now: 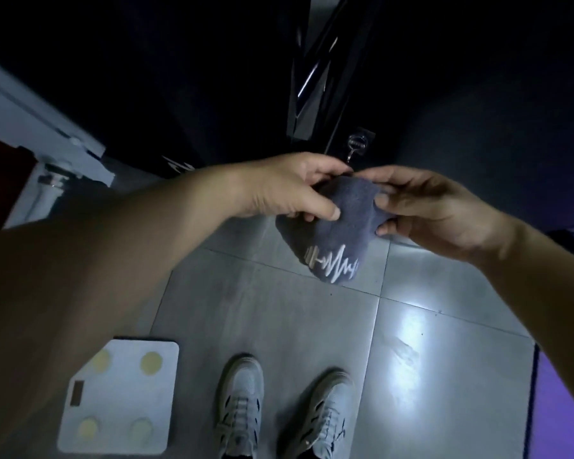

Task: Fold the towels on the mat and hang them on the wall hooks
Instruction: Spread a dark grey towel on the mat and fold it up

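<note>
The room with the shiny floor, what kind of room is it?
Probably a bathroom, though it is dim. A weighing scale lies on the grey tiled floor, a metal hook sits on the dark wall, and the left hand and right hand hold a folded towel near it.

No words or numbers can be read anywhere. The only sign is a pale stitched mark near the lower edge of the dark blue towel point(342, 226): a few short upright bars on its left end joined to a jagged zigzag line, like a pulse trace. The metal wall hook point(357, 145) may carry a marking on its round top, too small to tell, and the little window on the white scale point(120, 392) shows dark.
</note>
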